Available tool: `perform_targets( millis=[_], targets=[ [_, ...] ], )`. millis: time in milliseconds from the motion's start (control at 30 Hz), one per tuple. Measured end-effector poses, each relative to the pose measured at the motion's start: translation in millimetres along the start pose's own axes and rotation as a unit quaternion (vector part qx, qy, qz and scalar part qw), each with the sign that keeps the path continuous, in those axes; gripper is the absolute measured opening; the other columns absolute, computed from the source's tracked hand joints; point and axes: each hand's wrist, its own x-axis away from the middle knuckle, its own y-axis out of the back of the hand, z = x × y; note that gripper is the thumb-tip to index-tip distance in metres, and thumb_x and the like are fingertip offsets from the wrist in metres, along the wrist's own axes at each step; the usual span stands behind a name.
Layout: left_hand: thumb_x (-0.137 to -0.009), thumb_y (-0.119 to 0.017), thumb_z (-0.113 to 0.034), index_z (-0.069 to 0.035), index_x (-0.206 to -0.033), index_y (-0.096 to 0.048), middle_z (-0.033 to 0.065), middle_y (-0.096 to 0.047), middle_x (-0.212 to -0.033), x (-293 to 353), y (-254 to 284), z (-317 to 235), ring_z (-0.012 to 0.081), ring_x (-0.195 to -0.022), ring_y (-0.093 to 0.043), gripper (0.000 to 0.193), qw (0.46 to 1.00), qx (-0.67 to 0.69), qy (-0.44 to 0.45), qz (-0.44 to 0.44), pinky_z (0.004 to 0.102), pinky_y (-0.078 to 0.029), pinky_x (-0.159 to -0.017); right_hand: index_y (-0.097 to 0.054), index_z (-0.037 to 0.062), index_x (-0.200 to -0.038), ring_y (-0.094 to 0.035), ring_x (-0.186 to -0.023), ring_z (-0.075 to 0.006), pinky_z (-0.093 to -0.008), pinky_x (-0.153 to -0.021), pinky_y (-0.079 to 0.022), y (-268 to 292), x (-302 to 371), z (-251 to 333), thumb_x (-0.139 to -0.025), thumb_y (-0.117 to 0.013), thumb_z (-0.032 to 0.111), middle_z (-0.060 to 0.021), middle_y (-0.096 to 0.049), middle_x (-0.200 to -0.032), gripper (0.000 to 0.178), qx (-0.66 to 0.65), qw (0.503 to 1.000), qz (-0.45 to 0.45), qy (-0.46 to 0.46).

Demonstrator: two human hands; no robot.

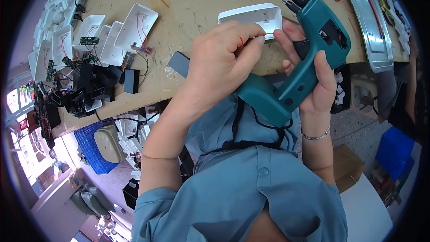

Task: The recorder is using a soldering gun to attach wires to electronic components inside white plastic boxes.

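Red wire (271,33), suspended between the two hands above the near part of the bench (192,0); the left hand (219,56) pinches it between thumb and forefinger, a grip probably chosen for control of so thin a strand; the right hand (320,89) is wrapped around the handle of a green soldering gun (313,42), one fingertip reaching to the wire's end, though contact cannot be told; the gun's nose points up and away, presumably so that the metal parts stand clear of the fingers; just beyond the hands a white shell (251,18) lies with its hollow exposed, likely for easy access; farther left, a dark box (180,64) and a cluster of wired white casings (136,29); at right, a metal tray (369,27), well apart from the cluster
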Motion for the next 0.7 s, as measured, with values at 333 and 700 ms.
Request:
perform_targets(
  millis=[333, 700],
  targets=[
    [-0.077, -0.062, -0.003, -0.003, -0.087, -0.064, 0.0068, -0.058, -0.075, 3.1, -9.9, 3.2, 0.0169, -0.063, -0.055, 0.01, 0.989, -0.106, -0.091, -0.04, 0.0249, -0.043, -0.056, -0.025, -0.0004, -0.135, -0.036, -0.125, -0.0334, -0.0321, -0.082, -0.05, 2.3, 10.4, 5.4, -0.091, -0.047, 0.031, -0.0224, -0.033, -0.136, 0.058, 0.032, 0.999, -0.007, 0.012],
    [-0.07, -0.063, -0.007, -0.01, -0.081, -0.063, 0.002, -0.053, -0.071, 2.7, -14.4, 11.2, 0.0204, -0.06, -0.055, 0.011, 0.985, -0.1, -0.12, -0.079, 0.032, -0.043, -0.052, -0.022, -0.0011, -0.136, -0.042, -0.121, -0.0336, -0.0315, -0.079, -0.051, -0.1, 17.6, 10.3, -0.09, -0.048, 0.028, -0.0247, -0.034, -0.134, 0.06, 0.095, 0.995, 0.001, 0.033]
  ],
)
